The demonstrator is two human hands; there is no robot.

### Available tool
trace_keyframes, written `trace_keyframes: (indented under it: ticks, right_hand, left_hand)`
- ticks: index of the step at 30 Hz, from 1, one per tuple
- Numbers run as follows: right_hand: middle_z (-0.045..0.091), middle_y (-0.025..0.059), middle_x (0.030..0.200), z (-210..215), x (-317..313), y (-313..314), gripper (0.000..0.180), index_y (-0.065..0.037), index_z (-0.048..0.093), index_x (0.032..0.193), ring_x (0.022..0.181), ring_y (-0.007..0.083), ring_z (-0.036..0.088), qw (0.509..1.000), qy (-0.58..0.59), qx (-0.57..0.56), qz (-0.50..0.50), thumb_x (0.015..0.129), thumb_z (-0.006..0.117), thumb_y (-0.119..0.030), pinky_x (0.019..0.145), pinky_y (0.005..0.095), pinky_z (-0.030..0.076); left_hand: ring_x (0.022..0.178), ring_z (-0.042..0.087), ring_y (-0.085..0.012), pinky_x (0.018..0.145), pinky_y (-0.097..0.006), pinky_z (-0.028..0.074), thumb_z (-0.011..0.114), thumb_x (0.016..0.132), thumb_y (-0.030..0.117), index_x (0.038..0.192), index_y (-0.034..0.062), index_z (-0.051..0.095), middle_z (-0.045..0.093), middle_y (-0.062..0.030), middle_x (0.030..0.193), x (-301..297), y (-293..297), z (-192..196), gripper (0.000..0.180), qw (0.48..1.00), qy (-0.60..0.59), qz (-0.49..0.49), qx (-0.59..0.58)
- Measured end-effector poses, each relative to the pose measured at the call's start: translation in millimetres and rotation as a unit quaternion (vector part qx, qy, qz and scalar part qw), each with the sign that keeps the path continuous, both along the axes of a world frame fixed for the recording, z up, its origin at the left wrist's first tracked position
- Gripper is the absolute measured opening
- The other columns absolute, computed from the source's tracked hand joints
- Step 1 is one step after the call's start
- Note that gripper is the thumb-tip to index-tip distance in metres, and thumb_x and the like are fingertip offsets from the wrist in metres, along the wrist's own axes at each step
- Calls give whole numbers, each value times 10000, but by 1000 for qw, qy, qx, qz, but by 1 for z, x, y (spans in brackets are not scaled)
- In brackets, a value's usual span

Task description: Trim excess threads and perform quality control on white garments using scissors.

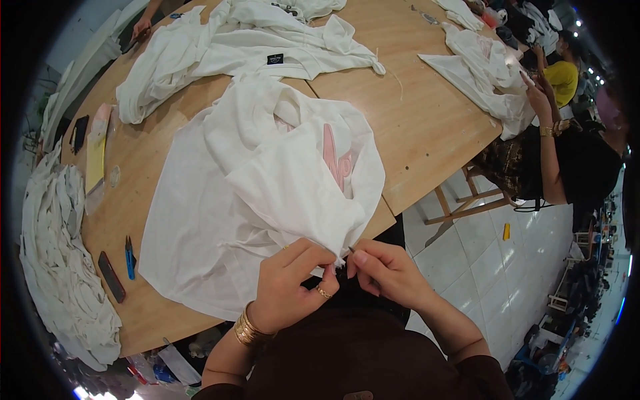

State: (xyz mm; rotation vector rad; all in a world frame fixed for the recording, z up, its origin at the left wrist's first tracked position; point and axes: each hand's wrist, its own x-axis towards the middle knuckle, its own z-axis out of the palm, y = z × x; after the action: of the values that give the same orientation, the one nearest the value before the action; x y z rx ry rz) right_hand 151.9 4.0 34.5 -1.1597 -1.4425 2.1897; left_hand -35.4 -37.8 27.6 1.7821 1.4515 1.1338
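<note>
A white garment [280, 180] with pink lettering sewn on it lies bunched on the wooden table in front of me. Its near edge is drawn over the table's front edge toward my body. My left hand [297, 277] is closed, pinching a gathered corner of this garment. Close beside it, my right hand [380, 270] is closed on a small dark tool [351, 249]. Only the tool's thin tip shows at the pinched cloth, so its kind cannot be made out.
On the table [440, 127], blue-handled thread snips [129, 258] and a dark flat phone-like object [111, 277] lie at left, by a white cloth pile [57, 267]. Another white garment [247, 50] lies beyond. At right, a co-worker [573, 153] handles white cloth [490, 80]; a wooden stool [460, 207] stands below.
</note>
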Motion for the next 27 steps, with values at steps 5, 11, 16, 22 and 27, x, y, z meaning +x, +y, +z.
trace_keyframes:
  ticks: [5,11,16,22,27]
  right_hand:
    - [443,-13,560,5,-2,-6,307,-27,540,854,498,52,403,1000,12,0,29,993,398,-260,491,208,323]
    - [442,0,559,7,-5,-5,319,-24,540,842,482,62,411,999,-11,-8,31,991,410,-275,486,222,331]
    - [440,1,557,4,-5,-6,327,-26,535,833,476,63,410,999,-19,-20,29,993,403,-278,482,221,332]
    - [426,-8,540,-3,-7,-7,333,-35,519,800,468,60,412,999,-8,-28,14,993,403,-280,472,221,330]
    - [443,-33,596,3,-9,-4,316,-61,500,798,472,32,388,998,-11,-61,33,993,401,-288,412,183,283]
  left_hand:
    - [618,594,-211,561,-275,463,644,648,-39,767,23,604,597,-72,712,-2,1,1,139,1000,4,6,4]
    - [582,567,-202,510,-293,451,670,666,10,773,65,602,574,-41,715,-1,1,-2,139,1000,22,1,20]
    - [584,562,-203,507,-298,449,677,663,19,777,73,605,568,-33,714,-1,1,-5,146,999,40,0,31]
    - [631,582,-197,538,-299,470,680,645,20,798,84,610,581,-18,745,-3,2,-6,180,996,67,-17,53]
    - [646,593,-191,545,-293,476,679,627,6,805,87,616,592,-12,767,-4,1,-8,206,994,86,-19,65]
